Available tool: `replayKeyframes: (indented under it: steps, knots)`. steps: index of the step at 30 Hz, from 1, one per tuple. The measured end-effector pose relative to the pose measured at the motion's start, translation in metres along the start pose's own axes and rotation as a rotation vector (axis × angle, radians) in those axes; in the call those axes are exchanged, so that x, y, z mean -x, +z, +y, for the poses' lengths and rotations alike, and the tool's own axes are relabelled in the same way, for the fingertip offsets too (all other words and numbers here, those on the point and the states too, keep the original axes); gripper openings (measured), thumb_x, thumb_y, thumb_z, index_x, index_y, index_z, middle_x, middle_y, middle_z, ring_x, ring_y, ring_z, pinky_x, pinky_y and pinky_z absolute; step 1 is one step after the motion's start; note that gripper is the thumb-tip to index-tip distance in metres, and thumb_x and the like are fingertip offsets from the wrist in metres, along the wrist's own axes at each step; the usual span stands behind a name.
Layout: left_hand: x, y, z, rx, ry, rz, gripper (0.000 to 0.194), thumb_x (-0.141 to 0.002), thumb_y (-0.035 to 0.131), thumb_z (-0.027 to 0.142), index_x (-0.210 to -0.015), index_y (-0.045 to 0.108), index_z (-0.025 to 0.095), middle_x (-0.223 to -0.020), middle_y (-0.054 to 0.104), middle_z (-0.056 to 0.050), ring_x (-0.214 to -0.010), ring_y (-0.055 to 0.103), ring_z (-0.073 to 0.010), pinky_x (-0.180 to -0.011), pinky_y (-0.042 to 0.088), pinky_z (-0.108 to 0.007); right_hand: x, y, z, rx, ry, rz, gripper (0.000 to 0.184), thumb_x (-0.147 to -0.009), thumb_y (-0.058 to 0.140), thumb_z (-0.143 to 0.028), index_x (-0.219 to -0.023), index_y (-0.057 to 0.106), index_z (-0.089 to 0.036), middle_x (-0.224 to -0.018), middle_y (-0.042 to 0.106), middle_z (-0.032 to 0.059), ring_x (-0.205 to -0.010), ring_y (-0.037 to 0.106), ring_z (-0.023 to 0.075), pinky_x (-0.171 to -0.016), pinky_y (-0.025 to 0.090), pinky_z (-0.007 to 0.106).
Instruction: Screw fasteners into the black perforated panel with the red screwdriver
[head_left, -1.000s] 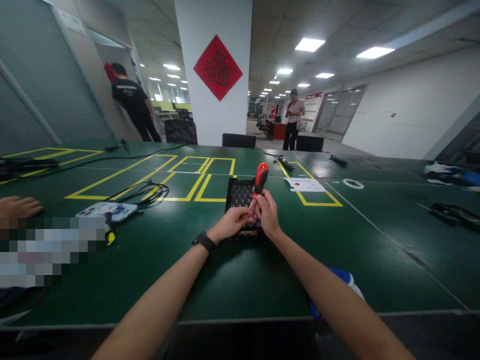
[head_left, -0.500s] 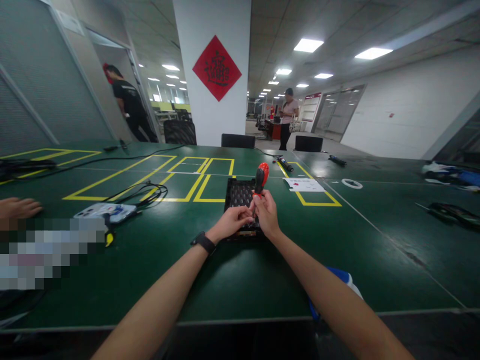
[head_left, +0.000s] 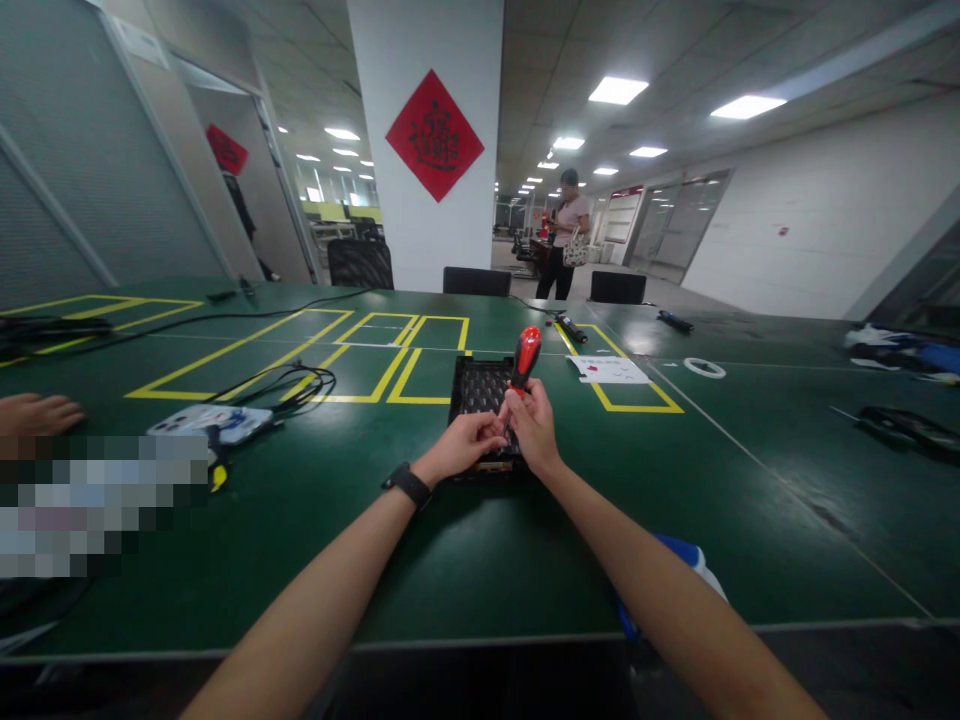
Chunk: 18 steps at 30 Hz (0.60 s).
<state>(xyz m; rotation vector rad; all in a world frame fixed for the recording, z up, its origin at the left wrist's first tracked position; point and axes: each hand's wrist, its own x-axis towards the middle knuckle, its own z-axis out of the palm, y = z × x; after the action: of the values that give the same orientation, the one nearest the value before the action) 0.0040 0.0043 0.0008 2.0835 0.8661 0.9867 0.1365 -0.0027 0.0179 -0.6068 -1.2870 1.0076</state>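
Note:
A red and black screwdriver (head_left: 523, 361) stands nearly upright over a black gridded tray (head_left: 480, 387) on the green table (head_left: 465, 540). My right hand (head_left: 534, 425) is closed round the screwdriver's lower handle. My left hand (head_left: 465, 443), with a black watch on its wrist, pinches at the shaft near the tip, just above the tray's near edge. The tip itself and whatever lies under it are hidden by my fingers.
A phone (head_left: 214, 423) with black cables lies to the left, near another person's hand (head_left: 34, 413). Yellow tape boxes mark the table. A paper sheet (head_left: 607, 370) and a white ring (head_left: 705, 368) lie to the right. A person (head_left: 562, 235) stands beyond the table.
My hands and the screwdriver have barely moved. The person in black at the left doorway has walked out of sight, and the person beyond the table has stepped a little left.

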Motion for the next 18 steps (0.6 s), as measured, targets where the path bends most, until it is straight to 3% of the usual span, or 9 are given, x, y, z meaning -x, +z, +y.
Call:
replayKeyframes:
  steps: [7,12,18]
  knots:
    - [-0.0002,-0.0006,-0.0002,0.018,0.011,-0.036,0.015,-0.076,0.055,0.025,-0.078,0.058,0.011,-0.065,0.056,0.001,-0.059,0.049,-0.0087,-0.059,0.041,-0.02,-0.0009,-0.0034,-0.0012,0.053,0.004,0.009,0.028,-0.084,0.042,-0.041,-0.099,0.049,-0.018,-0.062,0.055,-0.0043,-0.036,0.034,0.0022,-0.036,0.033,0.014]
    - [-0.0004,-0.0001,0.0011,0.024,0.015,-0.054,0.014,-0.077,0.053,0.023,-0.081,0.06,0.01,-0.071,0.06,-0.001,-0.065,0.052,-0.0103,-0.064,0.043,-0.021,-0.0021,-0.0039,0.0031,0.057,0.027,0.017,0.031,-0.083,0.044,-0.041,-0.104,0.049,-0.019,-0.061,0.055,-0.005,-0.035,0.035,0.0023,-0.035,0.035,0.015]
    - [-0.0007,-0.0001,0.0005,0.027,0.023,-0.053,0.016,-0.078,0.052,0.023,-0.083,0.06,0.011,-0.074,0.062,-0.002,-0.068,0.055,-0.0115,-0.067,0.044,-0.022,-0.0016,-0.0037,0.0055,0.065,0.008,0.026,0.026,-0.081,0.049,-0.041,-0.097,0.045,-0.021,-0.058,0.052,-0.0071,-0.036,0.038,0.0028,-0.035,0.034,0.013]
